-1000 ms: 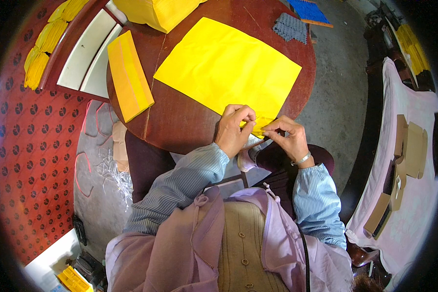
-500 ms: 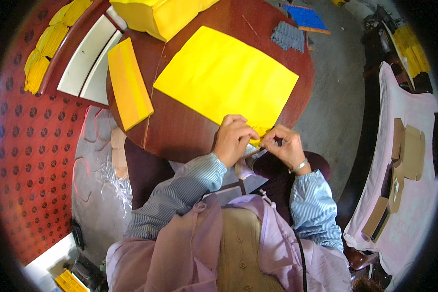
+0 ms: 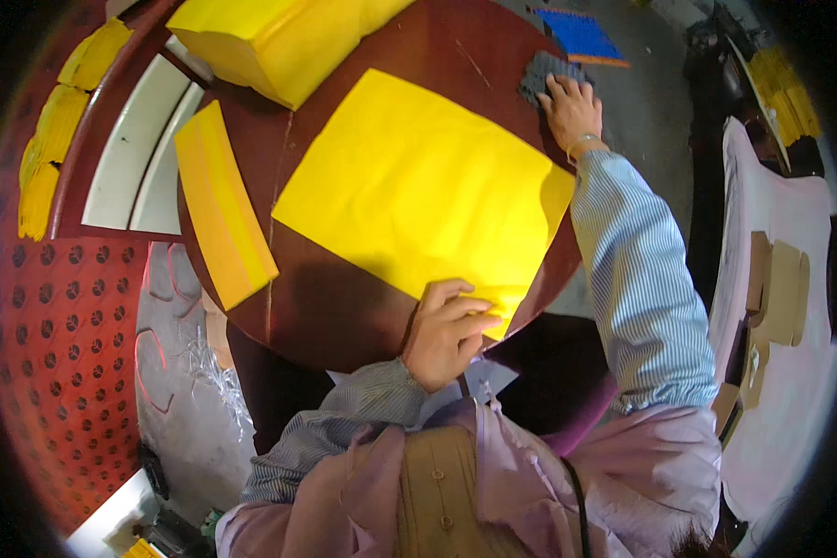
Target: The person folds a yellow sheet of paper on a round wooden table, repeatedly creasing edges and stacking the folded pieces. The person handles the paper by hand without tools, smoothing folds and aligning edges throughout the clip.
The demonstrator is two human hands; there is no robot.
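Observation:
A large flat yellow sheet point(image 3: 418, 177) lies on the dark red round table point(image 3: 344, 316); whether it is one layer or several I cannot tell. Over its near corner rests my left hand point(image 3: 448, 330), open, fingers stretched out and touching the yellow surface. My right arm reaches across the sheet's right side. At the far right edge of the table, my right hand point(image 3: 575, 112) is on a crumpled grey cloth point(image 3: 536, 74), its fingers slightly bent and apart, touching the cloth.
A long yellow-orange block point(image 3: 223, 205) lies at the table's left. Behind it sits a bulky yellow package point(image 3: 279, 46). A blue panel point(image 3: 581, 35) is beyond the cloth. Yellow bundles point(image 3: 60, 130) lie far left, and open cardboard boxes point(image 3: 781, 288) rest on a pale pink cover at right.
My right hand has left the sheet's near corner and moved far and right onto the grey cloth. My left hand stays at the corner, its fingers now flatter.

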